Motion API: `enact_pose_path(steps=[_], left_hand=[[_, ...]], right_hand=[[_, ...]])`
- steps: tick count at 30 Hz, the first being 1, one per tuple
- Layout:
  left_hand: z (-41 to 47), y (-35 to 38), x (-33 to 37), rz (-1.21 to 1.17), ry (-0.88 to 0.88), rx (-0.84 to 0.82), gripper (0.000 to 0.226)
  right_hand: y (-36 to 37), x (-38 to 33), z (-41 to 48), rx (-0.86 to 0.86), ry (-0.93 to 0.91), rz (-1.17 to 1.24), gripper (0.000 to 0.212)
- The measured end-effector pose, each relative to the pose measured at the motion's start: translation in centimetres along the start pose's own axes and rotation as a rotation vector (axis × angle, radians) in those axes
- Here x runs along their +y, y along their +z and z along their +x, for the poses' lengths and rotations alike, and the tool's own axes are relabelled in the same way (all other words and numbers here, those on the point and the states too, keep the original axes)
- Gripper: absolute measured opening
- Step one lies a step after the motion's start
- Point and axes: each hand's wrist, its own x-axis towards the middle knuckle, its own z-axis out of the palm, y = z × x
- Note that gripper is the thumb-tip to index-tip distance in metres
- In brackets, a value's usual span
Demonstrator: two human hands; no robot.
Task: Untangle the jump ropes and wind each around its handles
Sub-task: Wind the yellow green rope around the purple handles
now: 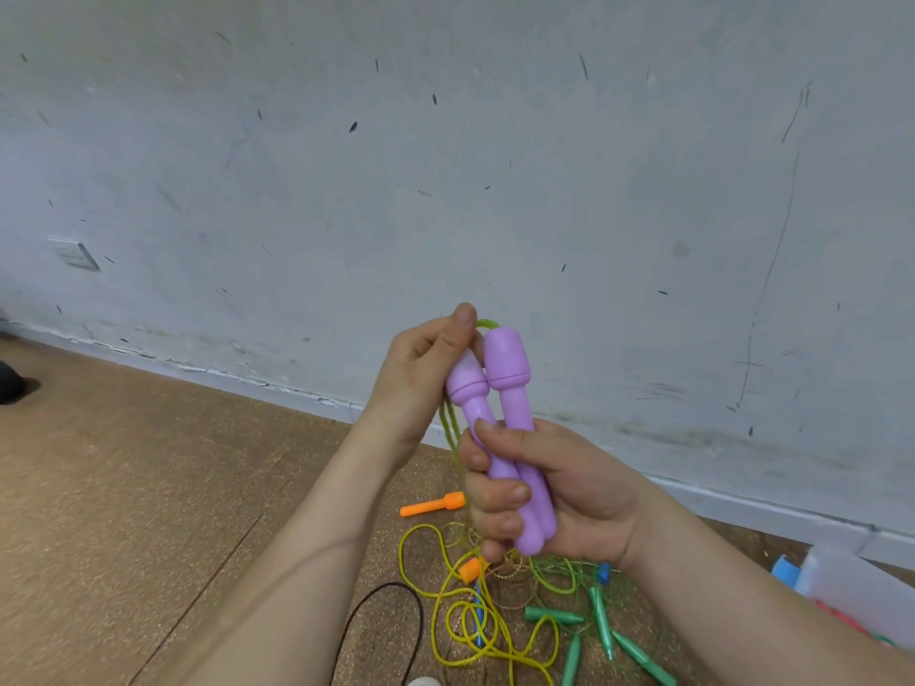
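Jump rope with purple handles (515, 403) is being held up close in front of the person, well above the floor. The right hand (559, 492) is wrapping its grip around both handles, which are standing side by side with their caps at the top. The left hand (421, 373) is closing its grip in a pinch on the thin green rope (448, 428) just beside the caps. A small loop is showing past the thumb, and a few strands are hanging down behind the right fingers.

No turns are showing around the handle shafts, so winding of this rope is looking barely begun. Whether its lower end is running free of the pile is impossible to tell.

Below, on the brown floor (148, 462), most of the work is waiting. A yellow rope (435, 616) is looping through thinner green line among green handles (601, 618), an orange handle (433, 506) and a blue handle (602, 572), all tangled and unwound. A black cord (381, 594) is curving beside them. Beyond, a scuffed grey wall (495, 165) is rising.
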Motion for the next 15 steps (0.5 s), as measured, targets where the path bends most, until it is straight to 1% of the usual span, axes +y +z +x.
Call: enact_pose_path(steps=[2,4,5,7,9,12,13,15], left_hand=[[0.2,0.1,0.1,0.04,0.065,0.117,0.055],[0.4,-0.3,0.2,0.076,0.122,0.193,0.057],[0.5,-0.7,0.1,0.082,0.13,0.213,0.055],[0.5,-0.9,0.0,0.038,0.088,0.226,0.048],[0.5,-0.7,0.0,-0.055,-0.003,0.192,0.043],[0.4,-0.1,-0.2,-0.167,-0.186,0.068,0.046],[0.4,0.1,-0.3,-0.202,-0.243,0.03,0.044],[0.5,0.2,-0.4,-0.286,-0.311,-0.03,0.04]], right_hand=[[-0.3,-0.1,-0.3,0.051,0.003,0.025,0.025],[-0.6,-0.5,-0.7,0.101,0.025,0.054,0.031],[-0.8,-0.7,-0.9,0.117,0.037,0.058,0.034],[-1.0,-1.1,-1.1,0.136,0.04,0.047,0.036],[-0.6,-1.3,-1.1,0.21,0.048,-0.021,0.039],[0.1,-1.4,-1.1,0.461,0.078,-0.307,0.048],[0.4,-1.3,-1.1,0.505,0.077,-0.37,0.048],[0.7,-1.2,-1.3,0.515,0.058,-0.37,0.045]])
